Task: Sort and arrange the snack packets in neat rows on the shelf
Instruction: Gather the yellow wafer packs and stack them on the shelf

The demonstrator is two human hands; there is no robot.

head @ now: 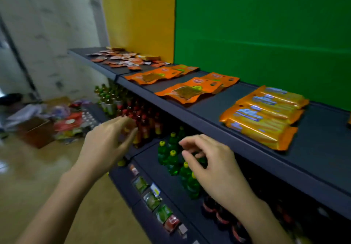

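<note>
there, glossy orange snack packets (265, 115)

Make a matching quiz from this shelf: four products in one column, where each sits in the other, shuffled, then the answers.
1 small sachets
2 orange pouches
3 gold biscuit packs
4 green bottles

a lower shelf
b loose heap, far end of top shelf
c side by side, near end of top shelf
d overlapping, middle of top shelf

Pairs: 1-b, 2-d, 3-c, 4-a
</note>
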